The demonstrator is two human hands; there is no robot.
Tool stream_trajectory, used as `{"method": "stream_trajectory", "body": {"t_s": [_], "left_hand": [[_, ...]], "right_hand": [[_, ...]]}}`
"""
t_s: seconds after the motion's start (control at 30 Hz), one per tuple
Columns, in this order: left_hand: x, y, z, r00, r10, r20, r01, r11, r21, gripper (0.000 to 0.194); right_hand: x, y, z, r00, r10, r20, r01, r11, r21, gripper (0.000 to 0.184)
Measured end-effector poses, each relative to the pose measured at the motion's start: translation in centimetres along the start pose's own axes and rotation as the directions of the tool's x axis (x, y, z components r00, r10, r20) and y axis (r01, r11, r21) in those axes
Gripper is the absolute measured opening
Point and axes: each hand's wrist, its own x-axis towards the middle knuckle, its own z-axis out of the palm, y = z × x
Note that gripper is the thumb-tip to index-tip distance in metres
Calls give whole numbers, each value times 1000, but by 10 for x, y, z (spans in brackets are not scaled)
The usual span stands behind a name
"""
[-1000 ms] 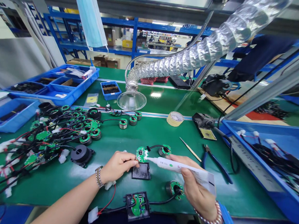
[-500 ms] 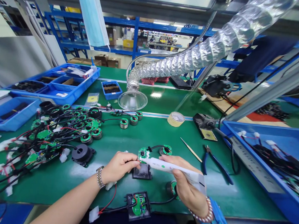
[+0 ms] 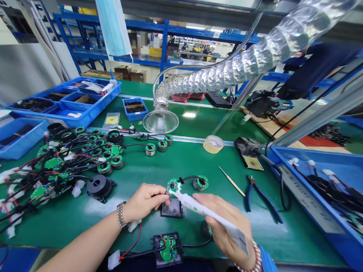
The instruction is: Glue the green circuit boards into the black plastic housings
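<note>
Blue steel shelving (image 3: pixel 165 41) with cardboard boxes (image 3: pixel 130 73) stands behind the green worktop (image 3: pixel 156 161), a foil-wrapped extraction duct (image 3: pixel 233 71) crosses overhead, and ceiling lights (image 3: pixel 196 28) brighten the factory hall beyond.

One left hand (image 3: pixel 144 203) and one right hand (image 3: pixel 225 223) are counted at lower centre, one tape roll (image 3: pixel 213 144) above them

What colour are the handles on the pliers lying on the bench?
Blue: the pliers have blue handles, best seen in the head view.
</note>
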Motion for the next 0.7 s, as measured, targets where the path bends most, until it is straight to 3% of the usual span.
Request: {"method": "stream_trajectory", "body": {"t_s": [0.1,0.2,0.23,0.3,0.4,0.47,0.5,0.57,0.7], "left_hand": [[0,0,0,1000,14,1,-14,1000,15,35],[0,-1,1,1000,14,-4,-14,1000,11,33],[0,-1,1,1000,7,-12,-7,1000,-11,32],[0,-3,3,999,-12,-33,9,996,-84,28],[1,-7,4,999,-33,-41,25,982,-188,26],[2,-8,5,998,-42,-39,32,975,-221,26],[2,-8,5,998,-48,-41,37,971,-234,26],[3,-9,4,997,-66,-42,53,966,-254,26],[2,-11,-1,996,-85,-20,79,971,-225,29]], "right_hand": [[3,-5,-4,998,12,59,-14,999,40,26],[5,1,-2,963,271,-2,-264,940,217,23],[6,7,0,921,390,-26,-360,873,328,24],[8,28,2,803,595,-16,-473,655,589,28],[15,78,1,602,797,51,-439,277,855,20],[21,118,-3,463,886,41,-369,150,917,17],[25,137,-5,426,904,22,-348,141,927,20],[34,174,-10,397,918,-15,-333,160,929,30],[52,218,-18,431,902,-26,-380,207,901,39]]}}
